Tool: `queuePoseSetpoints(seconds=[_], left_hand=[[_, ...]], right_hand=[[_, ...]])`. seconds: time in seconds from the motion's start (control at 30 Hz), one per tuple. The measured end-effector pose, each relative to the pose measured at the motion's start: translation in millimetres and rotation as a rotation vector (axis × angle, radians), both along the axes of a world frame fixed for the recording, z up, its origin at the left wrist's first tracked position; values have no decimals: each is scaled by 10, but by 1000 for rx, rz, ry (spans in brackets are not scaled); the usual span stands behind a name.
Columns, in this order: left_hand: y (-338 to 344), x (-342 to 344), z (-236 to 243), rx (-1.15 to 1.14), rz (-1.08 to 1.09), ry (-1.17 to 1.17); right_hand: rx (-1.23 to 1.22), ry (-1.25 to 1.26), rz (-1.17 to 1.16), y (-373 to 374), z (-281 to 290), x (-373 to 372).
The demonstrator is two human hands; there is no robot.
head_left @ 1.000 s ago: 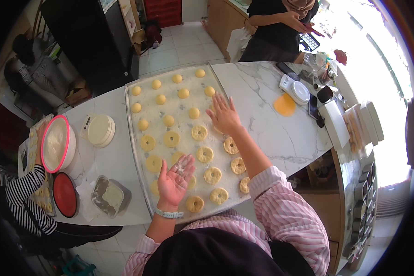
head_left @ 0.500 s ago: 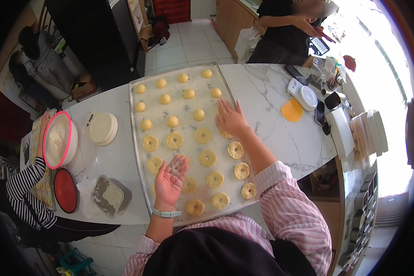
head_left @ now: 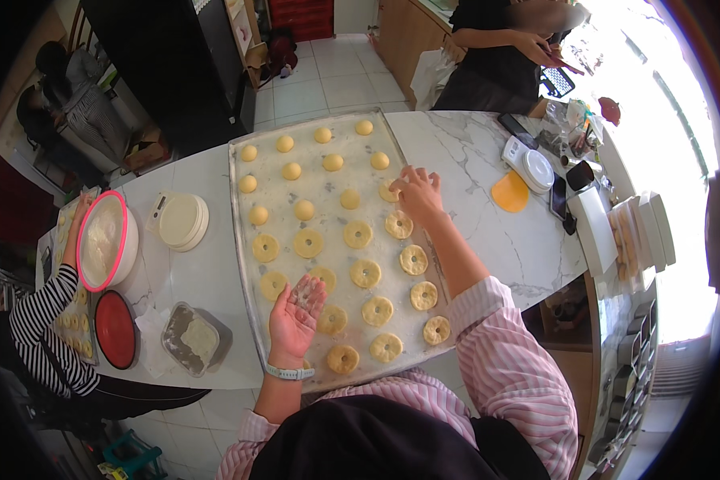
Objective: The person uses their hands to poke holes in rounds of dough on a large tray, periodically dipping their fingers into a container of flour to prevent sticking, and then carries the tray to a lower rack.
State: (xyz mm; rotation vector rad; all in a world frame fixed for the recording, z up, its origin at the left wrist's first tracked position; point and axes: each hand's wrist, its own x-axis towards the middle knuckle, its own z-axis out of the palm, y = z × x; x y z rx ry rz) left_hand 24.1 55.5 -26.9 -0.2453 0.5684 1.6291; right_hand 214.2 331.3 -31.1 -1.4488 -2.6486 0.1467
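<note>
Marble-patterned counter (head_left: 488, 160) bears a tray (head_left: 274, 194), left grip (head_left: 296, 318) spread, right grip (head_left: 420, 194) curled at dough (head_left: 386, 192), pinch unclear.

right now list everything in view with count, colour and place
Table: 1, white marbled, centre
Tray: 1, pale metal, on table
Dough balls: 11, yellow, tray's far rows
Dough rings: at least 14, yellow, tray's near rows
Dough piece: 1, yellow, right side of tray
Bowl: 1, white with pink rim, left
Dish: 1, red, left
Tub: 1, grey, left of tray
Scales: 2, whitish, either side of tray
Disc: 1, orange, right of tray
Phone: 1, black, right
Other people: at least 3, dark or striped clothes, left and beyond
Left hand: 1, floury, over tray
Right hand: 1, striped sleeve, at dough piece
</note>
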Motion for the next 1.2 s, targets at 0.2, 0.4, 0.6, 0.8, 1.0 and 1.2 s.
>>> queuePoseSetpoints(seconds=[0.2, 0.4, 0.6, 0.8, 1.0, 1.2], left_hand=[[-20, -41, -1, 4, -6, 15], [97, 128, -113, 28, -193, 195], [93, 311, 71, -59, -210, 459], [-13, 355, -155, -25, -130, 577], [-67, 311, 75, 53, -117, 602], [-140, 214, 159, 122, -230, 902]], right_hand=[[-10, -18, 21, -138, 55, -102], [-108, 20, -31, -139, -233, -142], [-250, 313, 312, -1702, 293, -330], [137, 331, 163, -2311, 247, -394], [18, 572, 190, -2443, 442, -391], [-605, 1080, 5, -2332, 446, -347]])
